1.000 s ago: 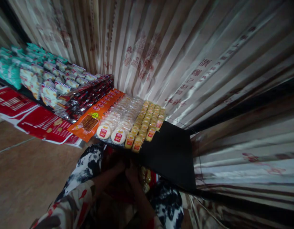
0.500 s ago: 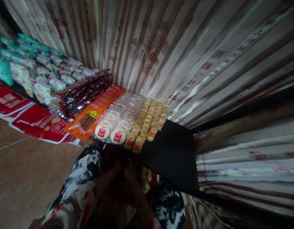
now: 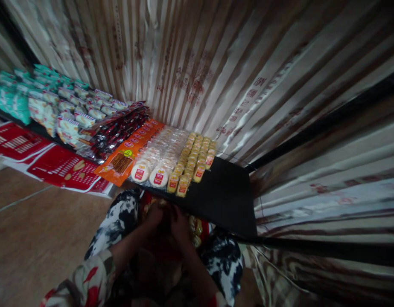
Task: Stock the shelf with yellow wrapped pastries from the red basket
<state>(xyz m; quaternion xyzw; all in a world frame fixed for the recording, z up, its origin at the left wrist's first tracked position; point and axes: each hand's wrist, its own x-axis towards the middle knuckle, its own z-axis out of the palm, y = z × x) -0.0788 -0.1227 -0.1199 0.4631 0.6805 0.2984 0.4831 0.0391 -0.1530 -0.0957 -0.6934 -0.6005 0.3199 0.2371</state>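
Observation:
My left hand [image 3: 153,216] and my right hand [image 3: 179,223] are close together low in the view, just under the front edge of a black shelf [image 3: 225,200]. Both reach into a dark red bag or box [image 3: 161,249] that holds yellow wrapped snacks [image 3: 194,230]. The fingers are in shadow, and I cannot make out whether they grip anything. On the shelf above lie rows of small yellow snack packs [image 3: 197,155] and round white cakes in clear wrap [image 3: 158,160].
Orange snack packs [image 3: 129,151], dark red packets [image 3: 115,132] and white and teal bags [image 3: 33,98] fill the shelf to the left. A pleated pale curtain [image 3: 235,72] hangs behind. Red printed cartons [image 3: 56,164] lean below. The brown floor [image 3: 36,238] lies at left.
The view has shifted slightly. My hands have moved up a little and show more clearly inside the red container under the shelf edge.

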